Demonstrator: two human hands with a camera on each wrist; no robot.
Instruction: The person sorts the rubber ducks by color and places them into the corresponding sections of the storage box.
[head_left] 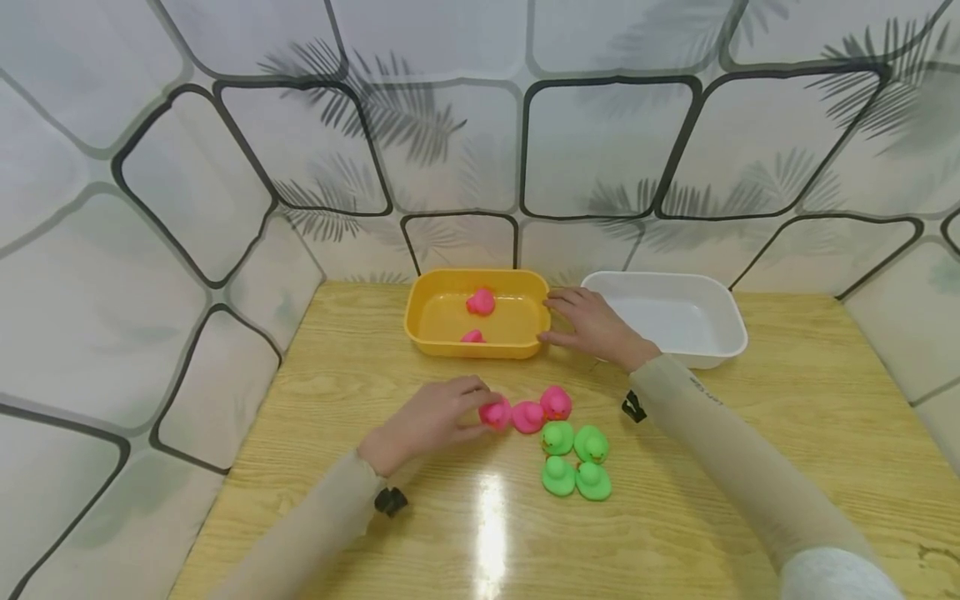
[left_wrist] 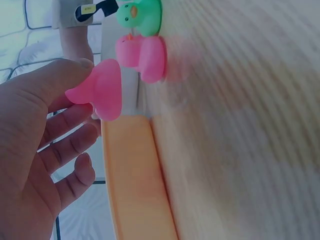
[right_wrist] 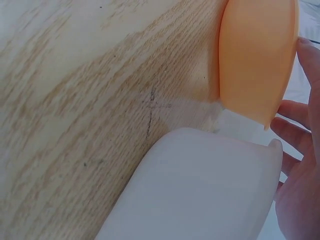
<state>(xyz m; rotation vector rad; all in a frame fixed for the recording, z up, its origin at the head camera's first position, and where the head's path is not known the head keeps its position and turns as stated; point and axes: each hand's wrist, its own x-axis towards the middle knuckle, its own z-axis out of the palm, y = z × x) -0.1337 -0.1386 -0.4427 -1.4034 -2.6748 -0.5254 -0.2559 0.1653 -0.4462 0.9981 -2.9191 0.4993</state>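
Note:
My left hand pinches a pink rubber duck between thumb and forefinger, its other fingers loosely spread. In the left wrist view a gap shows between that duck and the wooden table. Right beside it in the head view are two more pink ducks, next to several green rubber ducks. My right hand reaches to the right end of the yellow basin, its thumb and fingertips at the rim with the fingers fairly straight. Two pink ducks lie inside that basin.
A white basin stands right of the yellow one, partly behind my right hand and wrist. Behind both basins rises a wall with a stone-and-leaf pattern, and another wall bounds the table at left.

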